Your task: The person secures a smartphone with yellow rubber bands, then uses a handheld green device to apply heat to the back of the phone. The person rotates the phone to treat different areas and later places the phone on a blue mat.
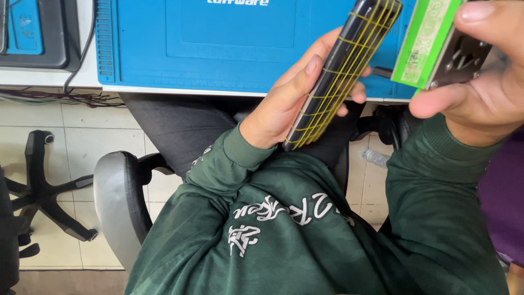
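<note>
My left hand holds a black smartphone edge-on, wrapped in several yellow rubber bands, its top end near the blue mat. My right hand grips a small block-shaped device with a bright green label and a dark metal face with screws, held just right of the phone, thumb on top. Both arms wear dark green sleeves.
A blue work mat lies on a white table ahead. A black tray and a cable sit at top left. Below are a grey chair armrest, a chair base, a plastic bottle on tiled floor.
</note>
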